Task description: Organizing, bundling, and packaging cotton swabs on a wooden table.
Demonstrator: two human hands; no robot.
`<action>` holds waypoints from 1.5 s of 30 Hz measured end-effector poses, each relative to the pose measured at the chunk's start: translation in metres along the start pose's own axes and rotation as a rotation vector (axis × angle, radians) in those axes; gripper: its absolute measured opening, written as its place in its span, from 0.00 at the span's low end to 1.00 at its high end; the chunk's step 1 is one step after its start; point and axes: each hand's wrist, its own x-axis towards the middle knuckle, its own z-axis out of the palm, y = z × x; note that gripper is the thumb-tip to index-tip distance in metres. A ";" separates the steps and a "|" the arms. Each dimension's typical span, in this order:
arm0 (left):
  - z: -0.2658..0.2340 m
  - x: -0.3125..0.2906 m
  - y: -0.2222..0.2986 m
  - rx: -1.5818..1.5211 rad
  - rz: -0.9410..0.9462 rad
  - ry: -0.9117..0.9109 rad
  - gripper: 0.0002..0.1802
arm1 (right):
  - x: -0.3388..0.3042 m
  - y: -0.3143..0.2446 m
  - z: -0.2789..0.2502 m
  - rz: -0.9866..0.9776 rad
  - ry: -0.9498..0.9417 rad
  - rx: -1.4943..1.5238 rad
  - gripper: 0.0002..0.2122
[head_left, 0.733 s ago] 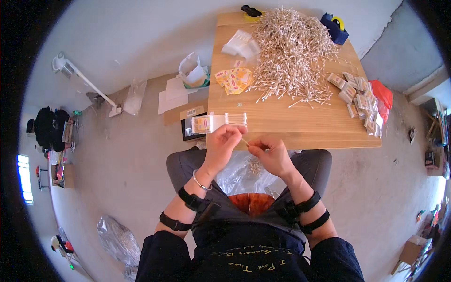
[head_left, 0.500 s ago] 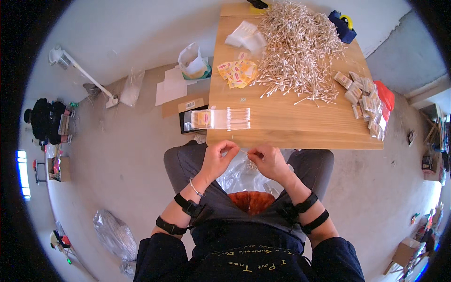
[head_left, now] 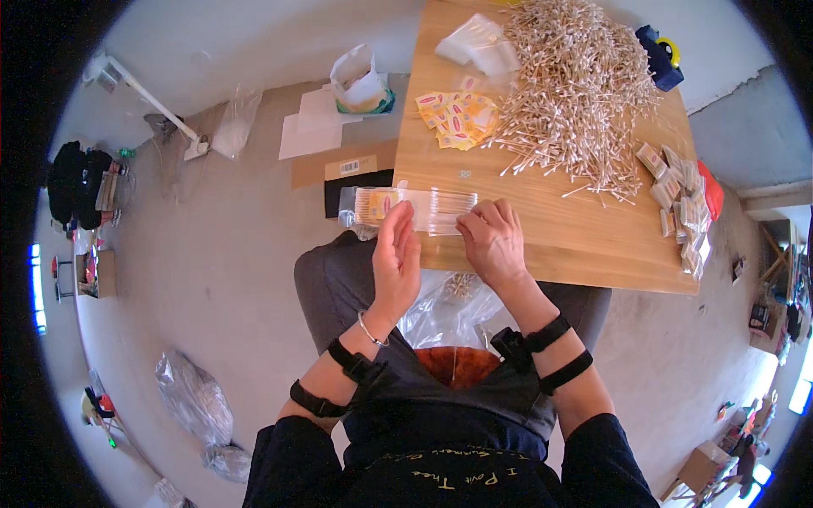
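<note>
A row of cotton swabs (head_left: 452,203) lies at the table's near left, partly in a clear plastic bag (head_left: 415,197) with a yellow-and-white card (head_left: 384,204). My right hand (head_left: 494,244) is closed in a pinch at the right end of this row, on a swab whose length its fingers mostly hide. Beside the bag's lower edge, my left hand (head_left: 395,267) is open, its fingers stretched out and holding nothing. A large heap of loose swabs (head_left: 580,93) covers the far part of the table.
Yellow cards (head_left: 457,118) and clear empty bags (head_left: 478,44) lie left of the heap. Filled packs (head_left: 677,193) are stacked by the table's right edge (head_left: 699,284). A dark blue tape dispenser (head_left: 660,57) stands at the far right. Clear plastic (head_left: 449,317) lies across my lap.
Both hands have moved up from above my lap to the row of swabs. The left hand has opened from its pinch. The view has shifted, moving the table slightly right.
</note>
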 end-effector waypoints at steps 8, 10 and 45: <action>0.017 0.014 -0.019 -0.133 0.055 0.003 0.27 | -0.004 -0.007 0.002 0.009 -0.142 -0.139 0.25; 0.019 0.016 -0.023 -0.143 0.047 0.000 0.27 | -0.008 -0.009 0.002 -0.030 -0.224 -0.183 0.30; 0.026 0.045 -0.024 -0.218 -0.094 -0.091 0.34 | 0.002 0.008 0.032 0.322 0.026 0.535 0.28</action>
